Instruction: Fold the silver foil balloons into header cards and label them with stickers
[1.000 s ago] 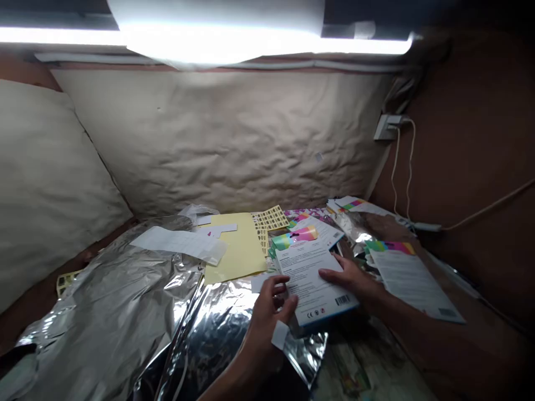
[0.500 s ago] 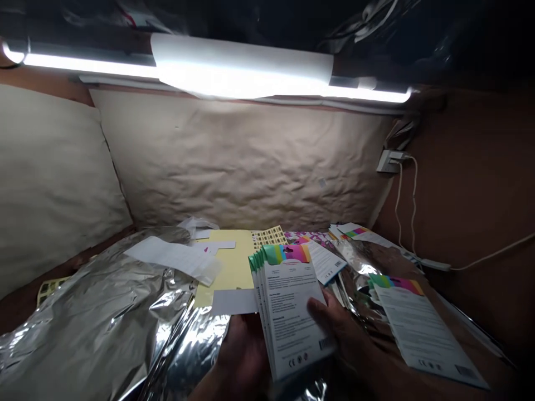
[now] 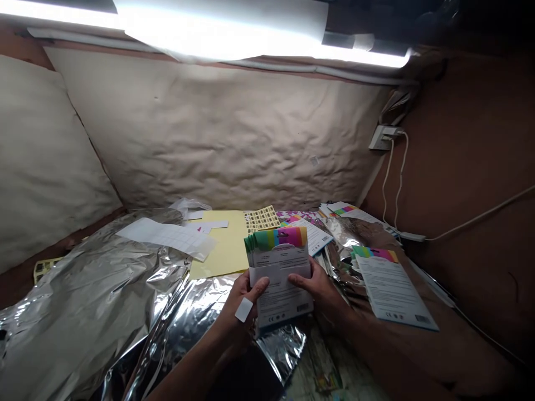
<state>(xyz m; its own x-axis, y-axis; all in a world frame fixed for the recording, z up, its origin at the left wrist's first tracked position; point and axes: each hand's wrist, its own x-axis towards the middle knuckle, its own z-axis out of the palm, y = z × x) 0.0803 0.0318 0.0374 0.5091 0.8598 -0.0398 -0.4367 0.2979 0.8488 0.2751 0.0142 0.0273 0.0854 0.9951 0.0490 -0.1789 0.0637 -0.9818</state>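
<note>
A stack of printed packets point(image 3: 284, 309) with rainbow-coloured tops and hang holes is held upright before me in both hands. A white paper strip point(image 3: 273, 273) lies across its front. My left hand point(image 3: 244, 292) grips the stack's left edge, its thumb pressed on the front; a small white sticker point(image 3: 243, 309) is on the skin near the thumb's base. From the right edge my right hand point(image 3: 320, 284) holds the stack, thumb also on the front. The fingers behind the packets are hidden.
Silver foil sheeting point(image 3: 104, 312) covers the left of the table. Behind the stack lie a yellow sheet point(image 3: 225, 248), a sticker sheet point(image 3: 261, 219) and a white paper strip point(image 3: 163, 236). Another packet point(image 3: 395, 289) lies at the right. A cable point(image 3: 480, 214) runs along the right wall.
The white strip, held beside the stack by my left hand, now lies across the stack's front. Both thumbs have come onto the front, and the view has tilted down.
</note>
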